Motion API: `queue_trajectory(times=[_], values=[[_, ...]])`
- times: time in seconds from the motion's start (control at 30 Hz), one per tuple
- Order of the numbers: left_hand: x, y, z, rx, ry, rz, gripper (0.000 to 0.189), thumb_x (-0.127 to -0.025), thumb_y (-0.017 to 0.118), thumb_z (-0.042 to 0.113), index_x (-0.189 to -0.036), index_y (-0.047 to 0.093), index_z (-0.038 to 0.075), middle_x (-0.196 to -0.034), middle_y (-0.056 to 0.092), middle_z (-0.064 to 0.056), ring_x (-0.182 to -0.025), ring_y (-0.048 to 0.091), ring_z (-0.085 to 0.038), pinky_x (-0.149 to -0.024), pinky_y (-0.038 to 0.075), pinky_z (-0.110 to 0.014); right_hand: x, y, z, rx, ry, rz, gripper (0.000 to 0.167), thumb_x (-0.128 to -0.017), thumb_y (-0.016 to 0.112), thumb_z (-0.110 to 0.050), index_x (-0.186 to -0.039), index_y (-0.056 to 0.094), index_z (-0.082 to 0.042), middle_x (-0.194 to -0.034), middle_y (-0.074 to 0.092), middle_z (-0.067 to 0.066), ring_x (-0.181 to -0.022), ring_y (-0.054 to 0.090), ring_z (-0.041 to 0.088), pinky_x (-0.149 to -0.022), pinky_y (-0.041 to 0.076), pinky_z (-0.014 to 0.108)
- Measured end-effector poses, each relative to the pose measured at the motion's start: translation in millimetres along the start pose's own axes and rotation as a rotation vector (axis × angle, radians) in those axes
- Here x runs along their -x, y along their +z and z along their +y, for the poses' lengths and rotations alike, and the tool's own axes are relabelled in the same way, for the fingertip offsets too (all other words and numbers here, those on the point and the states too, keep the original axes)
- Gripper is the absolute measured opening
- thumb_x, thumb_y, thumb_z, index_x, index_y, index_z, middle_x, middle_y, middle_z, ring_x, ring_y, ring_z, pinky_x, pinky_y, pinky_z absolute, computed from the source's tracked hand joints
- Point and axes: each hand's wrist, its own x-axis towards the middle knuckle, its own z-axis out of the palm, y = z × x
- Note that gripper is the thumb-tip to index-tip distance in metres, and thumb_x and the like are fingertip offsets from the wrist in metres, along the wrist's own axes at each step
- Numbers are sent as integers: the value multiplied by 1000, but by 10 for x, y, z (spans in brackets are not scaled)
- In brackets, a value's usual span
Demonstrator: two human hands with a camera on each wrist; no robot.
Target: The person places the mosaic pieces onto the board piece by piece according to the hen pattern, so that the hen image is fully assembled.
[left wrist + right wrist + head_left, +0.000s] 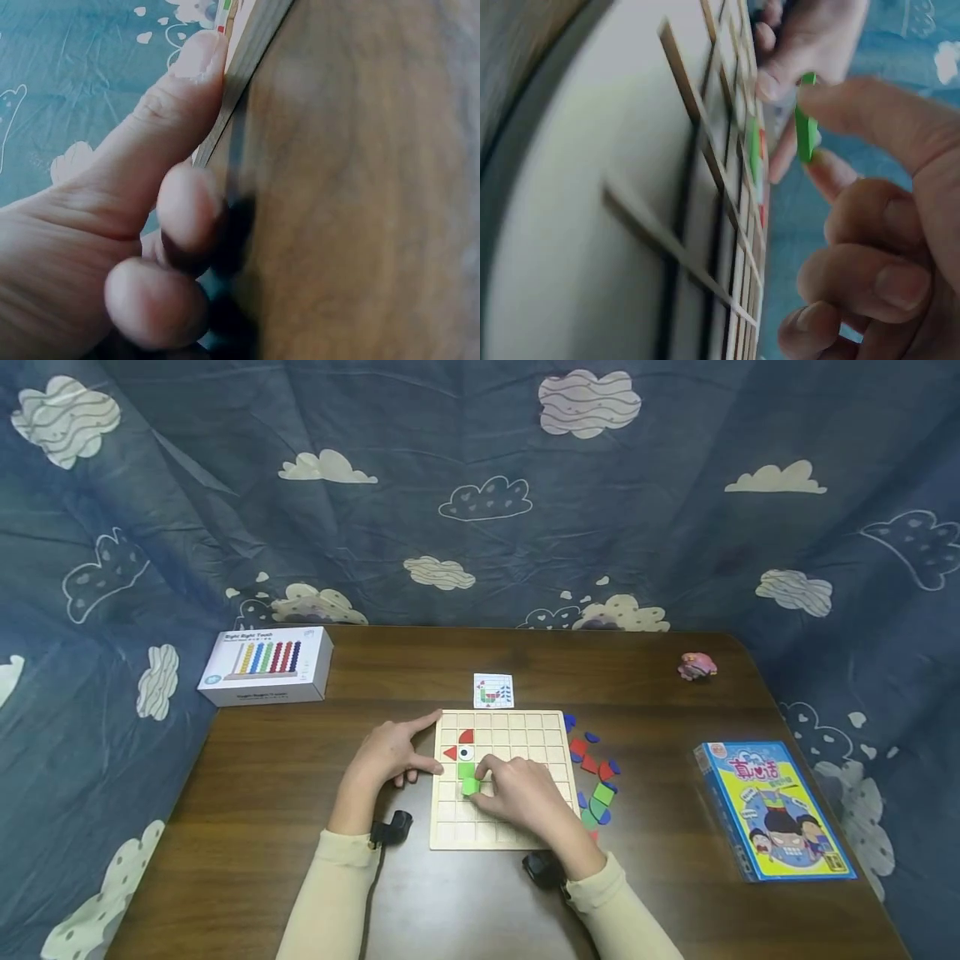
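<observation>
While touching lower-ctr grid board (525, 737) w/ spread fingers of L hand (392, 752), pinches green tile (470, 787) over it w/ R hand (523, 789) fingers.

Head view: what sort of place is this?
Probably an indoor tabletop play or recording corner; the wider room isn't shown. Signs: a wooden table, a gridded puzzle board with coloured pieces, and cloud-print fabric hung behind and at the sides.
</observation>
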Motion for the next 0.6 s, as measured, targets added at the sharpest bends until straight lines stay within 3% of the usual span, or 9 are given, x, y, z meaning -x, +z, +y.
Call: queue_trajectory(times=[0.23,0.43,0.6], values=[[-3,0,-51,180,16,-100,102,-80,95,30,-163,37,42,-59,71,-9,-44,67,-19,-42,50,-27,-56,138,-38,2,27,-17,26,-88,86,-35,-103,76,-16,-56,47,-10,-53,38,7,-50,32,25],[-55,31,-157,337,68,-221,95,-86,90,26,-164,36,39,-67,75,-12,-48,71,-23,-40,52,-31,-63,181,-39,-29,43,-2,25,-89,85,-33,-105,77,-15,-57,47,-9,-54,39,7,-51,32,25],[-83,42,-208,399,106,-245,83,-88,87,22,-155,39,30,-71,75,-12,-51,73,-23,-41,53,-31,-56,204,-27,-61,55,-2,25,-90,85,-33,-107,76,-17,-58,48,-9,-54,40,7,-51,31,25]])
